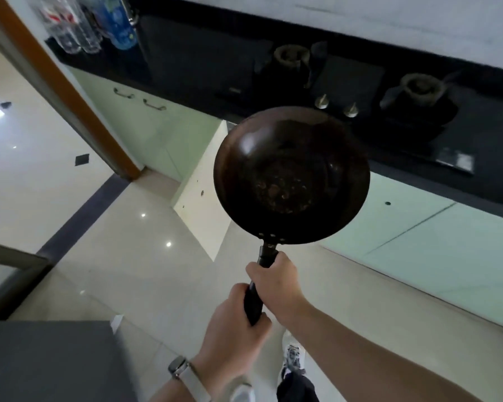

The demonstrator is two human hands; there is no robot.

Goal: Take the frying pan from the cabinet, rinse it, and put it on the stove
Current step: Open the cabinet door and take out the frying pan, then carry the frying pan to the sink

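Note:
A dark round frying pan (291,178) with a worn, spotted bottom hangs in the air in front of the counter, its bowl facing up. Both hands grip its black handle. My right hand (275,281) holds the handle close to the pan's rim. My left hand (234,333), with a watch on the wrist, holds the handle's lower end. The black gas stove (346,82) lies on the dark counter just beyond the pan, with two burners and two metal knobs. Below the counter a pale cabinet door (204,192) stands open.
Several plastic water bottles (79,24) stand at the counter's left end. Pale green cabinet fronts (436,245) run under the counter. A brown door frame (58,91) rises on the left. A grey surface (50,361) fills the lower left. Glossy tiled floor lies below.

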